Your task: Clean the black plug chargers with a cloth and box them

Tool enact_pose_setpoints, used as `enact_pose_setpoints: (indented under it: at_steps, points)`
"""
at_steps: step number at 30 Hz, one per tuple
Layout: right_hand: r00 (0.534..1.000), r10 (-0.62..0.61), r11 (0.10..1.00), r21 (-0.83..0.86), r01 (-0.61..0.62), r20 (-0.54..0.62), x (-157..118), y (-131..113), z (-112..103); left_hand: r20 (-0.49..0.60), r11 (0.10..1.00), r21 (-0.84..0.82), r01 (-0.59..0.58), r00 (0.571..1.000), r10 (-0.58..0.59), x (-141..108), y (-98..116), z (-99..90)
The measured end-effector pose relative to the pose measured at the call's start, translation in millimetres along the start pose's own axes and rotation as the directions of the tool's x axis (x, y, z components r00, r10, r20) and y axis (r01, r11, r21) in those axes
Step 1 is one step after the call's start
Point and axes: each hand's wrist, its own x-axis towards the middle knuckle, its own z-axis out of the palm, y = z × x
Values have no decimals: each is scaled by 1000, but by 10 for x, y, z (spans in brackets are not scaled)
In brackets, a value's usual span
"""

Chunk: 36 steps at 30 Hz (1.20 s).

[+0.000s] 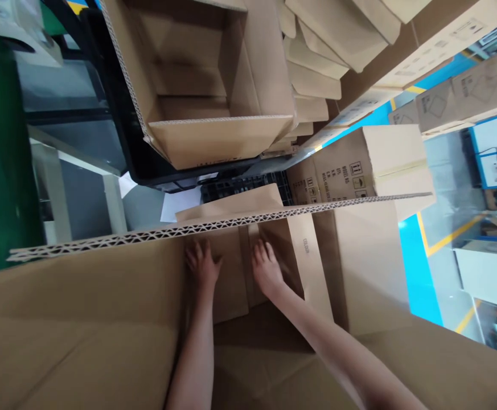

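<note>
Status: handling is in progress. The left hand (204, 265) and the right hand (268, 269) both extend past the raised sides of a large carton (81, 319). The left fingers are spread and the right fingers are extended close together; neither set is closed around an item. Both hands lie at a brown cardboard panel (229, 279), the left near its left side, the right beside a narrow seam. Contact pressure cannot be determined.

Done: the cardboard panel is located within the large carton, next to a pale strip (310, 256) with small print. The large carton stands open.

Outstanding, by judgement: the panel is not yet released from handling, and the carton top is not closed. Whether the panel is fully seated cannot be confirmed.

Surroundings: a second open carton (220, 139) rests on a black crate (122, 122) beyond the corrugated edge (214, 225). Folded cardboard pieces (316, 68) and a printed carton (346, 171) stand to the right.
</note>
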Motion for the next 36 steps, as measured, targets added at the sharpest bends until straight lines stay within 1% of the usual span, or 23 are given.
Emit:
enact_pose_setpoints:
  at_steps: [1,3,4,6,10,14,16,18,20,21,23,25,26,28,29,30,32,34,36]
  points:
    - [998,-30,1000,0,30,57,236,-32,68,-13,998,49,30,999,-29,11,-91,-16]
    - [991,-37,999,-7,39,131,645,0,166,-20,990,130,59,998,-57,41,-194,11]
    - [988,-29,999,-11,31,152,791,61,193,-21,984,164,65,998,-63,56,-215,41]
    - [985,-6,1000,-16,9,175,947,236,210,-23,973,222,68,998,-64,78,-226,104]
    - [982,30,1000,-14,-27,187,937,606,164,-19,951,305,48,999,-44,88,-255,165]
    - [982,57,998,-27,-53,182,974,900,85,-13,935,354,35,999,-32,100,-305,201]
    - [981,52,998,-33,-46,185,1020,992,54,-19,928,370,37,999,-33,108,-302,225]
    - [981,35,999,-38,-28,192,1004,1003,61,-25,924,381,43,999,-36,113,-275,240]
    - [979,16,999,-43,-8,204,849,907,132,-31,919,390,51,999,-42,111,-235,242]
    - [977,9,999,-44,0,215,703,823,197,-34,917,396,55,998,-45,107,-213,237]
    - [968,2,999,-39,8,251,283,615,370,-36,910,410,56,998,-45,96,-174,221]
    - [953,8,1000,-25,0,303,-227,433,564,-37,903,426,54,998,-42,82,-145,200]
    - [944,15,1000,-16,-10,330,-471,380,654,-36,900,433,52,999,-40,75,-135,189]
    - [928,33,999,1,-35,370,-862,384,805,-34,895,444,47,999,-35,65,-126,172]
    - [922,42,999,8,-48,384,-993,439,864,-31,893,448,43,999,-32,63,-125,168]
    - [917,53,998,13,-63,395,-1081,520,914,-28,893,449,37,999,-28,62,-128,167]
    - [908,75,996,22,-92,413,-1155,709,991,-21,892,451,29,1000,-22,63,-136,173]
    - [897,97,992,31,-122,432,-1154,856,1044,-11,893,450,25,1000,-22,63,-144,182]
    - [885,111,988,48,-149,452,-1131,911,1068,1,893,450,27,1000,-31,60,-140,173]
